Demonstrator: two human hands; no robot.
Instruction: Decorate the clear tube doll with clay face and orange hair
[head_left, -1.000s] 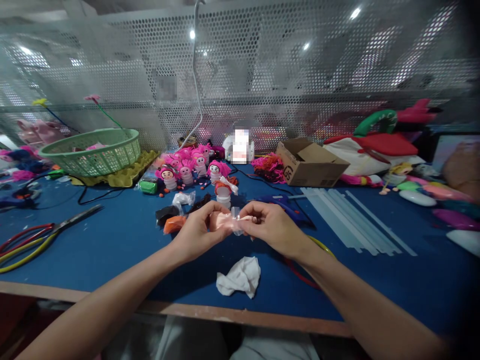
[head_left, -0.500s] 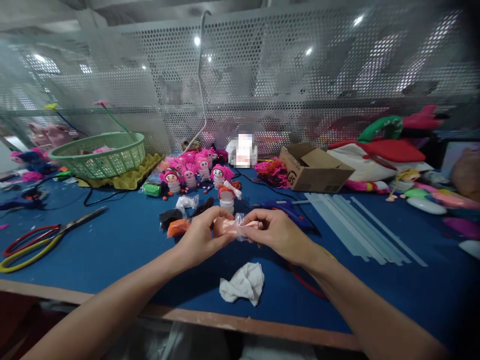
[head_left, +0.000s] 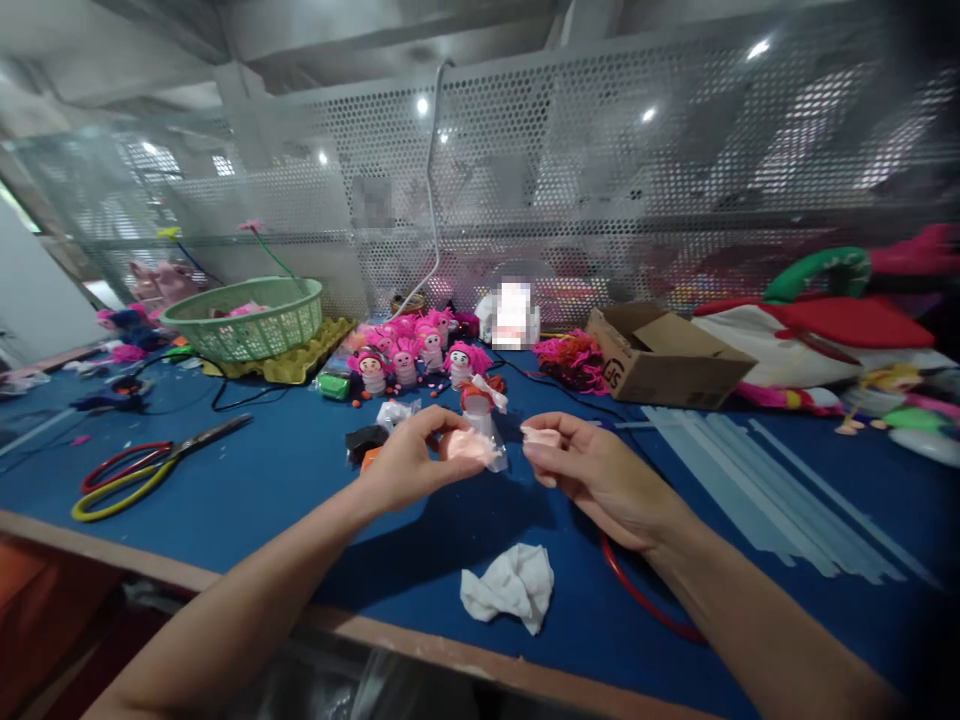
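My left hand (head_left: 405,455) is closed on a lump of peach modelling clay (head_left: 463,446) in a clear plastic wrapper, whose loose end points right. A small separate piece of peach clay (head_left: 541,438) is pinched between the thumb and fingers of my right hand (head_left: 600,468). A gap lies between the two hands. Just behind them stands a small figure with red yarn hair (head_left: 475,396) and a white bow, its lower part partly covered by the wrapper. Beside my left hand are a black packet (head_left: 363,441), a white packet (head_left: 395,412) and a bit of orange.
Scissors (head_left: 169,460) lie at left. Pink-haired dolls (head_left: 403,362) stand at the back, right of a green basket (head_left: 251,320). A cardboard box (head_left: 675,370) and translucent strips (head_left: 765,490) are at right. A crumpled white cloth (head_left: 514,588) lies in front.
My hands have drawn apart, and the peach clay is now in two pieces, one in each hand. The view has shifted, so the bench appears further right and lower.
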